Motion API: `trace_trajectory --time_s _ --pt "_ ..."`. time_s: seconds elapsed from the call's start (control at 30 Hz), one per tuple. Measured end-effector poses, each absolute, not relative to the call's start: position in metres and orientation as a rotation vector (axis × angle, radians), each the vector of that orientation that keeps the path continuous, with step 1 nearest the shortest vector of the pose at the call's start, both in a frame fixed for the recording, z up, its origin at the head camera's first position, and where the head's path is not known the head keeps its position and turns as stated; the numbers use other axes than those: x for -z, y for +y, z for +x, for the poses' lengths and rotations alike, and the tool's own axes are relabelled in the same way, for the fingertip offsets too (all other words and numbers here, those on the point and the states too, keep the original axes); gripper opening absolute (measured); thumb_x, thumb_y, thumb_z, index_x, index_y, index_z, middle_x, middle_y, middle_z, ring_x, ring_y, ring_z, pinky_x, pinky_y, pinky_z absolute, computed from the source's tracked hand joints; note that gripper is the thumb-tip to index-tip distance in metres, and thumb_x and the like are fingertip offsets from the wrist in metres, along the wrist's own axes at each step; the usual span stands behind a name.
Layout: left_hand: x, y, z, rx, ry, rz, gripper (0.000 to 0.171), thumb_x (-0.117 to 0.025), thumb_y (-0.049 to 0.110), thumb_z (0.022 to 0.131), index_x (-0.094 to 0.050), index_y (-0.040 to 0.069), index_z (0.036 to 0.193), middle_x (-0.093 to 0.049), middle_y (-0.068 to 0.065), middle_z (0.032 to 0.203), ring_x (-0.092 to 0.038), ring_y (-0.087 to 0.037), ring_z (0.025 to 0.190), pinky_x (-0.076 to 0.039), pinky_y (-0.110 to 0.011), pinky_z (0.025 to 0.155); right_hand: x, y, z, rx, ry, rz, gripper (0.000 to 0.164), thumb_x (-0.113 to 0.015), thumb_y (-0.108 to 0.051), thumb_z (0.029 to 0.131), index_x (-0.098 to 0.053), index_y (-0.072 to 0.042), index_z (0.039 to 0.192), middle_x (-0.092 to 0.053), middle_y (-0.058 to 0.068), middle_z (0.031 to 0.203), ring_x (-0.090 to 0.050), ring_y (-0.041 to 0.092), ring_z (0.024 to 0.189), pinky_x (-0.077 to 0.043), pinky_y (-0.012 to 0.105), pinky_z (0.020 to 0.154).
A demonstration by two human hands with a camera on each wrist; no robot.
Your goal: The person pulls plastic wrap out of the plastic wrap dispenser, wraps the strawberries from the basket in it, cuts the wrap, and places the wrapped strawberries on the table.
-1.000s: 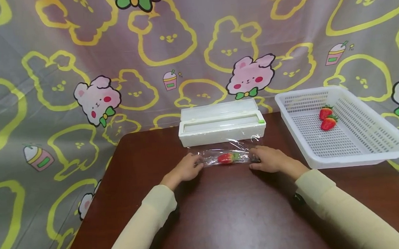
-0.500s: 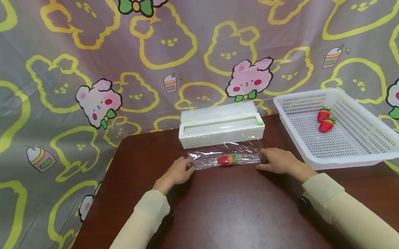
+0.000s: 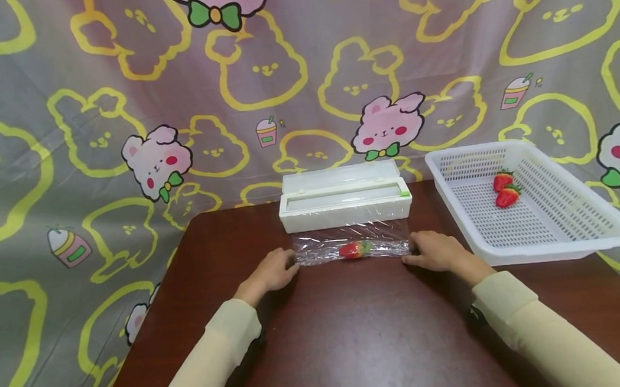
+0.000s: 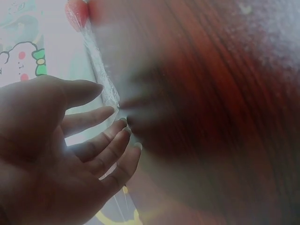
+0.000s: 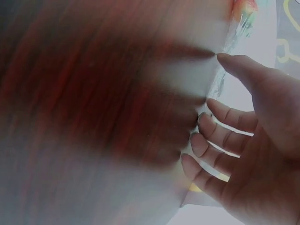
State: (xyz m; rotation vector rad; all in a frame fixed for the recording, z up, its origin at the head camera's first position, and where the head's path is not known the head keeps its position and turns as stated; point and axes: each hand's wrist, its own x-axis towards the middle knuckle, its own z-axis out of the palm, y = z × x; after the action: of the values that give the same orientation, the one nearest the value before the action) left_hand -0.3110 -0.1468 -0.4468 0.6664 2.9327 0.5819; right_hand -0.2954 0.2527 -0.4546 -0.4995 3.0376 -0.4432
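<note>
A red strawberry (image 3: 352, 250) with green leaves lies in a strip of clear plastic wrap (image 3: 324, 253) on the table. The wrap runs back to a white cling film box (image 3: 345, 215) with its lid raised. At the strip's left end rests my left hand (image 3: 276, 269), thumb and fingers apart; in the left wrist view, the left fingertips (image 4: 123, 123) are by the film's edge. My right hand (image 3: 435, 251) is at the other end, and the right wrist view shows its thumb (image 5: 227, 61) spread from the fingers. Neither hand visibly pinches the wrap.
A white perforated basket (image 3: 564, 249) with two strawberries (image 3: 506, 190) stands at the right of the dark brown table (image 3: 350, 333). A patterned curtain (image 3: 307, 57) hangs directly behind the table.
Both hands have moved outward, the left to the left and the right to the right. More of the bunched wrap shows between them. The strawberry stays in nearly the same place.
</note>
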Motion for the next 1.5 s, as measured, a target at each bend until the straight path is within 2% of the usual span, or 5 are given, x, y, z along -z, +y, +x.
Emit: trace_trajectory --time_s 0.37,0.7,1.03,1.3,1.5 --pt "0.445 -0.146 -0.314 -0.523 2.950 0.614 0.018 -0.072 0.016 0.095 -0.067 0.001 0.102 -0.054 -0.006 0.088 -0.053 -0.022 0.081 -0.048 -0.041 0.074 0.448 0.250 -0.287 0.302 3.096 -0.503 0.036 -0.075 -0.046 0.088 -0.061 -0.013 0.091 -0.058 0.001 0.084 -0.057 0.022 0.075 -0.046 0.046 0.058" --pt "0.440 -0.129 -0.309 -0.463 3.006 0.760 0.034 -0.079 0.016 0.088 -0.067 0.001 0.116 -0.060 -0.011 0.107 -0.061 -0.026 0.093 -0.054 -0.046 0.086 0.445 0.245 -0.284 0.292 3.252 -0.635 0.040 -0.082 -0.038 0.082 -0.063 -0.008 0.100 -0.060 0.007 0.090 -0.064 0.032 0.081 -0.050 0.050 0.057" --pt "0.434 -0.116 -0.316 -0.405 2.976 0.846 0.041 -0.078 0.021 0.090 -0.067 0.002 0.124 -0.061 -0.010 0.108 -0.060 -0.024 0.095 -0.053 -0.044 0.085 0.438 0.240 -0.298 0.406 3.373 -0.440 0.038 -0.073 -0.027 0.090 -0.063 0.001 0.114 -0.061 0.017 0.102 -0.062 0.036 0.091 -0.053 0.053 0.063" --pt "0.425 -0.098 -0.328 -0.424 2.967 0.854 0.038 -0.077 0.022 0.091 -0.067 0.005 0.123 -0.062 -0.010 0.114 -0.061 -0.026 0.103 -0.053 -0.045 0.092 0.424 0.232 -0.329 0.694 3.328 -0.010 0.064 -0.067 -0.033 0.095 -0.044 0.006 0.140 -0.051 0.029 0.125 -0.056 0.048 0.111 -0.048 0.066 0.080" --pt "0.419 -0.076 -0.341 -0.424 2.971 0.848 0.047 -0.072 0.024 0.095 -0.061 0.008 0.137 -0.059 -0.010 0.131 -0.056 -0.028 0.124 -0.048 -0.047 0.104 0.419 0.233 -0.352 0.756 3.192 0.190 0.101 -0.068 -0.056 0.093 -0.021 0.005 0.157 -0.038 0.036 0.146 -0.048 0.054 0.127 -0.042 0.070 0.097"
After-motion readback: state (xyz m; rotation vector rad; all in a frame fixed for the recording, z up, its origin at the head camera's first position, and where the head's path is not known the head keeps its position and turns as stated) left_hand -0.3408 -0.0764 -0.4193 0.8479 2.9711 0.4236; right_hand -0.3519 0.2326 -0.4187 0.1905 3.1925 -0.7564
